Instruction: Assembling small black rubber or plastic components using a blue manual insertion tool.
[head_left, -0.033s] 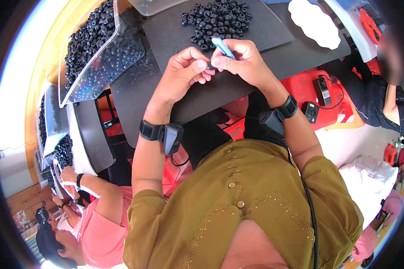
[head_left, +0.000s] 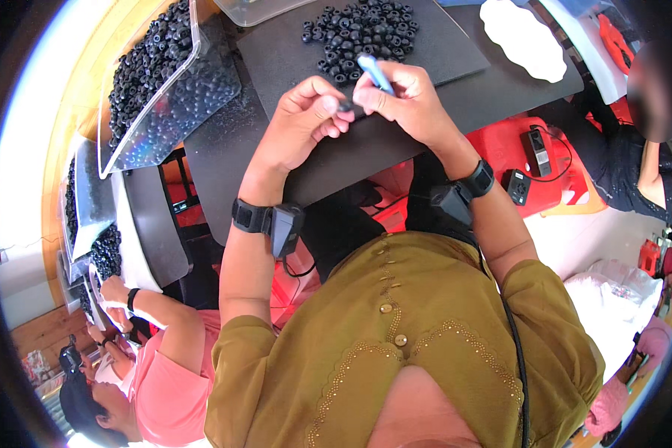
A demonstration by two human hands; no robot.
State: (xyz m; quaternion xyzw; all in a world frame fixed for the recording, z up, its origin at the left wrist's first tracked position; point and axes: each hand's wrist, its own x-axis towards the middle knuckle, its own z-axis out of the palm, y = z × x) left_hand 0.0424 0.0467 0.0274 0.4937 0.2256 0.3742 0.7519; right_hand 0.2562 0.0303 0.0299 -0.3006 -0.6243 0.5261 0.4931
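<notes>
Left hand (head_left: 306, 119): my thumb and forefinger pinch one black bead (head_left: 344, 107) between their tips; the remaining fingers curl loosely below. The bead is slightly blurred, so I cannot tell which way its hole faces. Right hand (head_left: 403, 101): my thumb and fingers are closed round a slim blue tool (head_left: 376, 73), held at a slant, its upper end poking out above my grip toward the pile. Its lower end is hidden by my fingers; I cannot tell whether it touches the bead. My two hands are close together, right fingertips just beside the bead, both above the near part of the dark table (head_left: 336, 168).

Surroundings: beyond my hands, a loose pile (head_left: 369, 33) of black beads sits on a flat grey board (head_left: 444, 56). The holes of several face up. Left of the board, a clear bin (head_left: 197, 46) holds many more of the same. Right of the board on the table: a white piece (head_left: 523, 41) with a wavy edge. Lower right, beside the table, a red stool (head_left: 493, 142) carries two black devices. Each of my wrists wears a black strap with a dark box. Far left, a co-worker in a pink top (head_left: 173, 392) reaches toward another heap of black beads.
</notes>
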